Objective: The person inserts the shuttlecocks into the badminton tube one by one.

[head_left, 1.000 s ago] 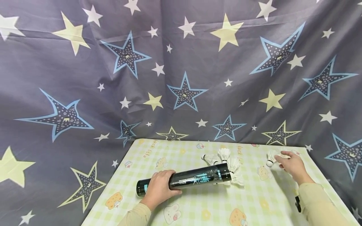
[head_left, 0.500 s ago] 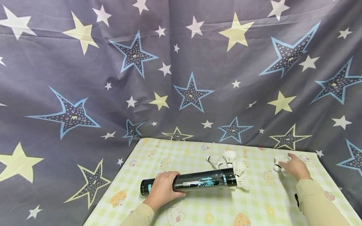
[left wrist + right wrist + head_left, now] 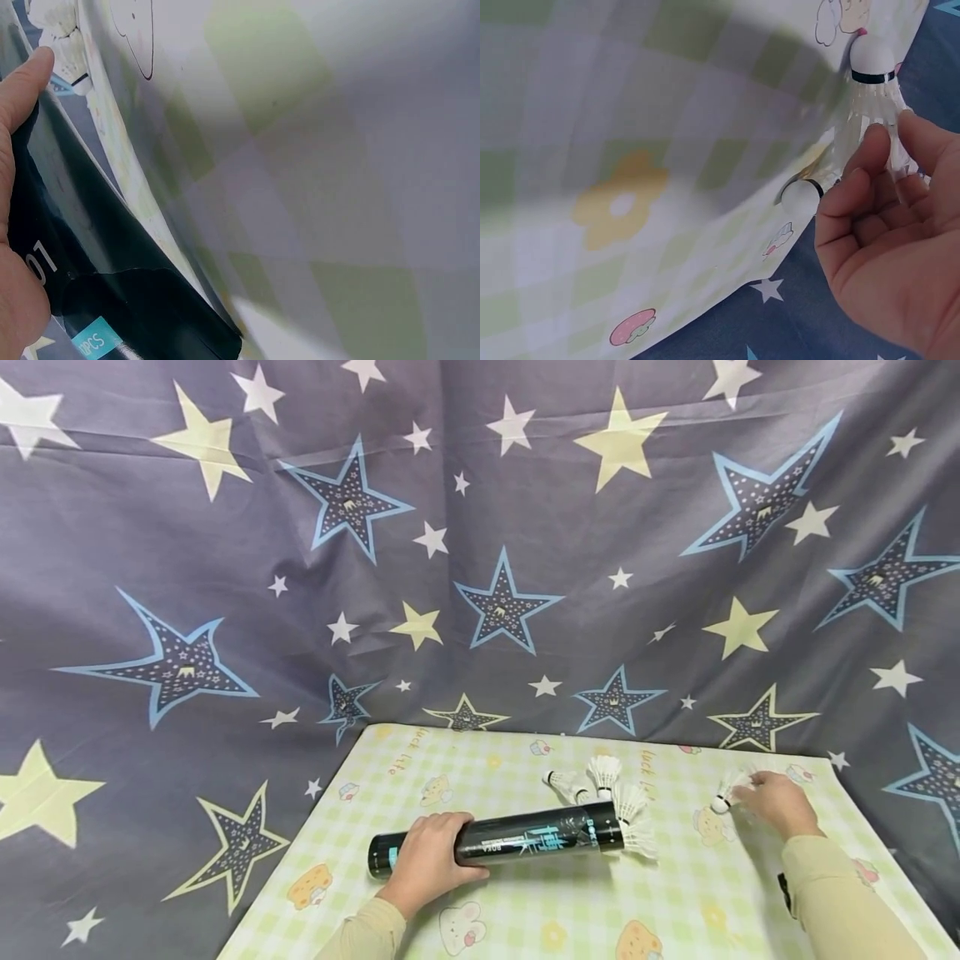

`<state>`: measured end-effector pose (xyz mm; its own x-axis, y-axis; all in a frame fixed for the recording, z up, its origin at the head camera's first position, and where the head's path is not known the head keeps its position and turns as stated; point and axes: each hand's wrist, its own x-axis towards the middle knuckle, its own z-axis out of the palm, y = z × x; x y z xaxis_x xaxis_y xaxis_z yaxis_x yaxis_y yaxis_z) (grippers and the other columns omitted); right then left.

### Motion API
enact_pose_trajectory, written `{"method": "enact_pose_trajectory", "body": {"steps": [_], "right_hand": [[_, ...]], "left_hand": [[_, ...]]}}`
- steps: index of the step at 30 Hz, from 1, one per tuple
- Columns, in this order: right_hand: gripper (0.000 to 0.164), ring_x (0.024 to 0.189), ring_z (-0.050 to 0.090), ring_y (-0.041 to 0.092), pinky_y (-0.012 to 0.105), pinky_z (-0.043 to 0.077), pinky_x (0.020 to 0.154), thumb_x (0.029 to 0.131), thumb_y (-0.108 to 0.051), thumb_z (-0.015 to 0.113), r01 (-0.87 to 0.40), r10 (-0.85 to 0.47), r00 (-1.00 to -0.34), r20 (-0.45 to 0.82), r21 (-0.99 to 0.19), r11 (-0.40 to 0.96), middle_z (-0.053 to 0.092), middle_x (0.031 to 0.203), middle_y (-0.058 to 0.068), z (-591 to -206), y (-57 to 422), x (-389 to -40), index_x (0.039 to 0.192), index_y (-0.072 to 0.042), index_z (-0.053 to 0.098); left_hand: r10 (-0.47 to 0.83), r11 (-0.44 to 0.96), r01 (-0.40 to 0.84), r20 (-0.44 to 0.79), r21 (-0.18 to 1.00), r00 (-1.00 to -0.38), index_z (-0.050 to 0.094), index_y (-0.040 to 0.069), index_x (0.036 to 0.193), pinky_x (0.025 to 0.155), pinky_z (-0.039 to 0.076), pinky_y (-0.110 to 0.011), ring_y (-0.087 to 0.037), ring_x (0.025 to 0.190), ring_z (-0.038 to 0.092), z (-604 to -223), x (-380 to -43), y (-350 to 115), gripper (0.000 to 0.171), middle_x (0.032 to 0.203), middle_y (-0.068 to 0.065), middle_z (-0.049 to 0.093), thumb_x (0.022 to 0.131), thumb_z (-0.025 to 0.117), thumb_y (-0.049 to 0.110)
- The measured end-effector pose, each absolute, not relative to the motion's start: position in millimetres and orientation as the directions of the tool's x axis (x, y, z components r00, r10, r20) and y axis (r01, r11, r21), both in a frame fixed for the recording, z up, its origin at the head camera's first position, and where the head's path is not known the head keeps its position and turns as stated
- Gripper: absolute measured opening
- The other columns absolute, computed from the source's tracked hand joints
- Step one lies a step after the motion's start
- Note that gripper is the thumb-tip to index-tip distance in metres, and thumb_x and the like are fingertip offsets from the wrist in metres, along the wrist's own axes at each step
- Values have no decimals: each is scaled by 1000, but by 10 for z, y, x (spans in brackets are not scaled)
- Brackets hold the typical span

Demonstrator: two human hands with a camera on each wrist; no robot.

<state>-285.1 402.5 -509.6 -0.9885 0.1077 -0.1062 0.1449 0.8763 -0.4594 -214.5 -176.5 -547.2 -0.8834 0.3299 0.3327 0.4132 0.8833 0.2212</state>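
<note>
Pointing rightward, black tube (image 3: 536, 835), long axis crosswise

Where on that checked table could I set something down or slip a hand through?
Bare table lies beyond the black tube, left of the shuttlecock cluster; between that cluster and the right hand; and nearside, between the left hand and right sleeve. Crowded: the tube's right end, and around the right hand's shuttlecock.

A creased grey-purple cloth (image 3: 480, 522) printed with white, yellow and blue-edged stars hangs behind the table (image 3: 513, 902) and shows along both its sides. A green-and-white checked cover (image 3: 480, 781) with cartoon animals, flowers and orange lettering lies over the table, crossed by soft shadows.
</note>
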Motion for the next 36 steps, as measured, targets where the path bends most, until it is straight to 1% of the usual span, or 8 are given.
{"method": "enact_pose_trajectory", "body": {"steps": [3, 5, 8, 12, 16, 24, 29, 36], "right_hand": [[53, 90, 71, 42, 52, 56, 82, 106, -34, 56, 128, 114, -992, -58, -503, 855, 77, 100, 27, -5091, 4024, -2799, 125, 15, 63], [46, 75, 67, 25, 42, 52, 72, 107, -33, 56, 114, 115, -993, -32, -532, 839, 77, 83, 16, -5089, 4031, -2741, 114, 11, 69], [46, 68, 66, 13, 36, 52, 68, 108, -33, 58, 109, 123, -992, -15, -568, 815, 79, 81, 13, -5108, 4059, -2648, 113, 11, 71], [56, 74, 72, 16, 47, 58, 82, 108, -39, 58, 143, 152, -988, -34, -578, 803, 81, 83, 13, -5134, 4112, -2532, 129, 12, 67], [60, 83, 74, 21, 57, 54, 94, 108, -43, 56, 171, 168, -984, -57, -570, 804, 81, 80, 9, -5165, 4174, -2435, 134, 11, 65], [65, 73, 72, 2, 24, 54, 70, 106, -44, 64, 243, 219, -966, -133, -755, 609, 82, 90, 0, -5308, 4172, -2299, 137, 12, 62], [70, 78, 74, 0, 23, 62, 72, 105, -44, 68, 269, 219, -957, -192, -870, 414, 78, 93, -15, -5333, 4013, -2260, 143, 14, 57], [70, 82, 75, 3, 26, 63, 76, 103, -47, 70, 280, 170, -956, -239, -917, 284, 76, 95, -18, -5282, 3753, -2212, 146, 7, 58]], "left_hand": [[323, 885, 405, 322, 231, -890, 69, 21, 130, 101, 55, -47, -19, 107, 72, -5461, -2148, -1757, 85, 120, 2, 78, 63, 98, 64], [324, 883, 405, 314, 238, -892, 69, 21, 131, 101, 55, -47, -19, 108, 72, -5455, -2151, -1748, 85, 120, 2, 78, 63, 98, 64], [331, 883, 410, 314, 230, -890, 69, 20, 131, 101, 55, -48, -20, 107, 72, -5457, -2164, -1740, 85, 121, 1, 78, 63, 98, 64], [334, 881, 414, 319, 228, -887, 69, 19, 130, 100, 56, -48, -21, 107, 73, -5457, -2177, -1735, 85, 120, 0, 78, 63, 98, 63], [329, 879, 409, 307, 246, -893, 69, 19, 130, 101, 55, -48, -19, 106, 72, -5464, -2183, -1731, 85, 120, 1, 78, 63, 98, 64], [328, 877, 414, 324, 244, -887, 69, 20, 129, 100, 55, -46, -17, 103, 71, -5499, -2186, -1726, 86, 119, 2, 78, 62, 98, 64], [318, 877, 409, 332, 253, -888, 69, 20, 129, 99, 55, -46, -17, 102, 70, -5514, -2192, -1729, 86, 118, 3, 78, 61, 98, 64], [307, 878, 403, 344, 257, -887, 70, 18, 129, 97, 55, -45, -18, 103, 71, -5476, -2195, -1718, 86, 119, 1, 78, 62, 99, 62]]}}
